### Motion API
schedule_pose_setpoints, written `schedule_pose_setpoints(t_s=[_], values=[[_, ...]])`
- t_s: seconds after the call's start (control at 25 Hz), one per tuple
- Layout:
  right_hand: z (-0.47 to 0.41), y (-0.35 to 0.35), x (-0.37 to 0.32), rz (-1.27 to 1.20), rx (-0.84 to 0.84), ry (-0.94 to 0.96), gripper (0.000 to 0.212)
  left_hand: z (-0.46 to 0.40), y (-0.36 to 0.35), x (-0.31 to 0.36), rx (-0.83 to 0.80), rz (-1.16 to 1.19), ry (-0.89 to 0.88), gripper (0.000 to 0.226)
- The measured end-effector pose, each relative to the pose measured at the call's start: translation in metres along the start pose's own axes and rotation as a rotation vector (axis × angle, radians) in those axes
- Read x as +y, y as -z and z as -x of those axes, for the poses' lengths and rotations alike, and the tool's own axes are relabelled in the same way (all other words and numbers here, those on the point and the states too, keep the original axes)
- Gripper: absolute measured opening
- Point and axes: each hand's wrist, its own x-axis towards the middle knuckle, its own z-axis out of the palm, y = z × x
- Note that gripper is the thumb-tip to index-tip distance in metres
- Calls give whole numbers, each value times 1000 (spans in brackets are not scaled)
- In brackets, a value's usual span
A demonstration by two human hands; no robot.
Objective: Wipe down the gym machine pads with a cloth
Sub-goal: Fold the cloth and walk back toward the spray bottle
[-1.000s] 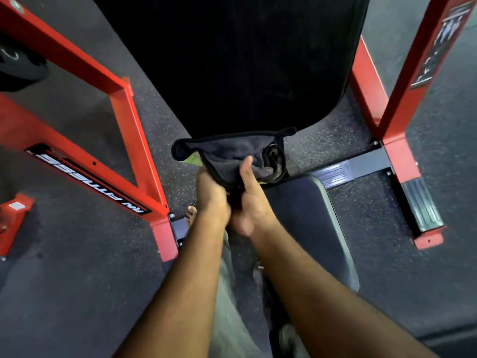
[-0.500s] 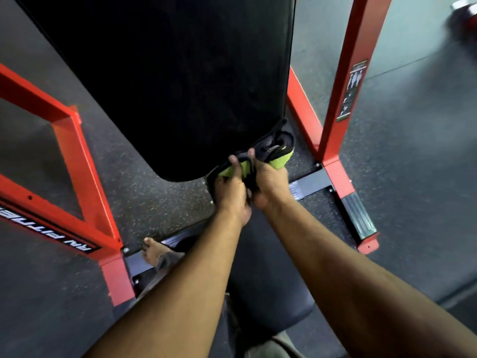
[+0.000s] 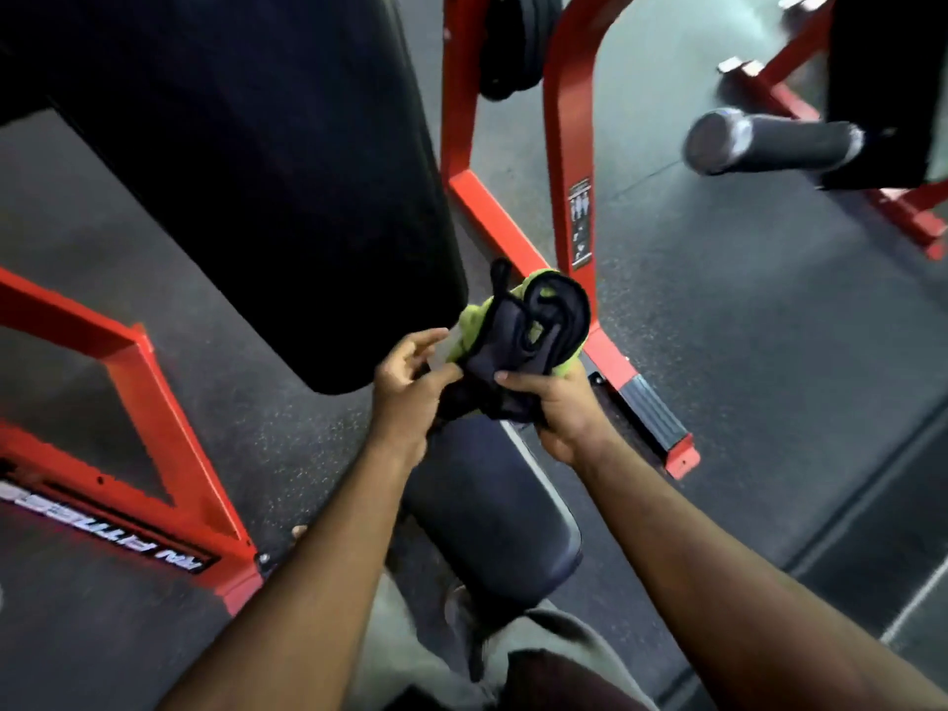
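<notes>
Head view — downward (close), onto hands (image 3: 513,397)

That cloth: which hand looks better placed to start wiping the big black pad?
Probably the left hand: it is nearer the back pad, though the right hand grips the cloth more firmly.

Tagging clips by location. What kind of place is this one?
Most likely a commercial gym floor. A red steel machine frame carries a large black back pad and a seat pad, weight plates hang on it, and the flooring is speckled rubber.
</notes>
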Motion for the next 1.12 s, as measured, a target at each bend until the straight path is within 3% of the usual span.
schedule_pose_setpoints(t_s=[0.08,0.2,0.28,0.36,0.48,0.6,0.72,0.84,0.96,1.04,1.12], values=[[35,2,-17,1,2,30,70,19,8,30,-196,-221,-134,46],[79,-2,-36,-46,6,91,73,48,-11,66,-520,-377,-132,71],[107,-4,-51,-180,19,123,68,69,-33,73,-600,-515,-175,99],[129,-8,-66,-322,41,141,55,90,-55,83,-641,-521,-206,108],[159,-12,-87,-412,187,158,59,114,-83,102,-740,-227,-68,91],[199,1,-98,-363,369,287,37,138,-116,112,-774,-43,79,66],[239,43,-103,-284,556,454,48,157,-159,114,-803,63,294,53],[267,90,-111,-212,716,531,66,189,-205,117,-856,56,432,57],[292,139,-124,-286,808,508,95,225,-257,109,-930,6,499,33],[307,177,-136,-371,810,476,91,243,-299,98,-973,1,511,32],[323,220,-151,-429,791,464,71,259,-343,83,-1005,4,518,33]])
